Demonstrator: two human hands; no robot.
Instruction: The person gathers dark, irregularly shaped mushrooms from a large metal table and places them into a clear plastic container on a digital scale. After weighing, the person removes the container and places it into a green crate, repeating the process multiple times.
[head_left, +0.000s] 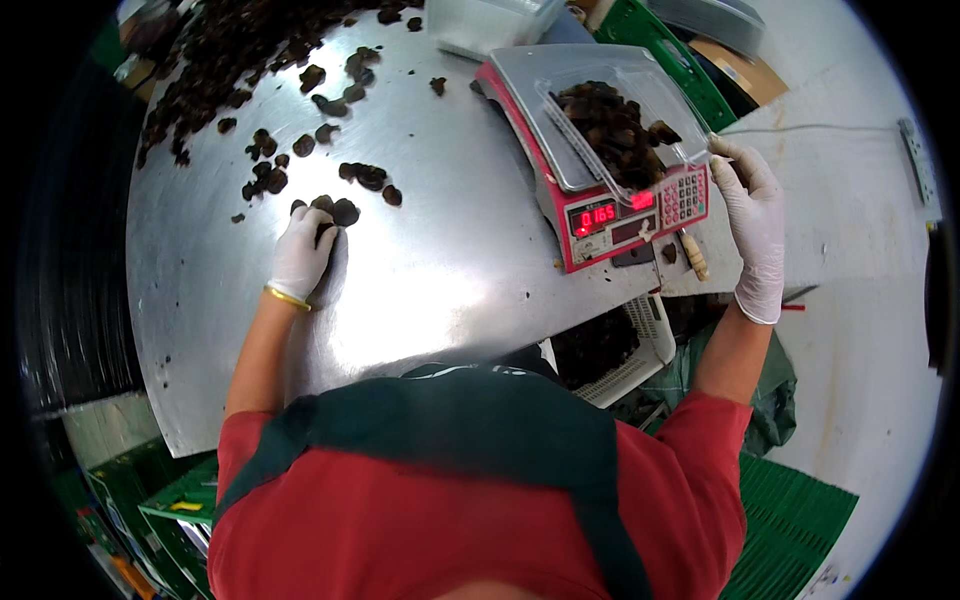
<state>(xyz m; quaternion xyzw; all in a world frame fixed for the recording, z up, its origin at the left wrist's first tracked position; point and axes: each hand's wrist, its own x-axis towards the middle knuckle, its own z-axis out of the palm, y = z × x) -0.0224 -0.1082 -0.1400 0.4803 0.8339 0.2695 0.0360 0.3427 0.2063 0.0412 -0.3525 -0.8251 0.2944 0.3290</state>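
My left hand (300, 251), in a white glove, rests on the steel table with its fingers curled over a few dark brown mushroom pieces (346, 212). Whether it grips any of them is hidden by the fingers. On the pan of a red digital scale (551, 172) sits a clear plastic container (686, 112), partly filled with similar dark mushroom pieces (611, 135). The container overhangs the scale's front near the keypad. Also gloved, my right hand (750, 202) has its thumb and fingertips at the container's right corner. Red digits glow on the scale's display.
A large heap of dark pieces (240, 52) covers the table's (450, 247) far left. Stacked clear containers (487, 26) and a green crate (667, 60) stand behind the scale. Near its front lies a wooden-handled tool (694, 256). A white basket (660, 337) sits below the table edge.
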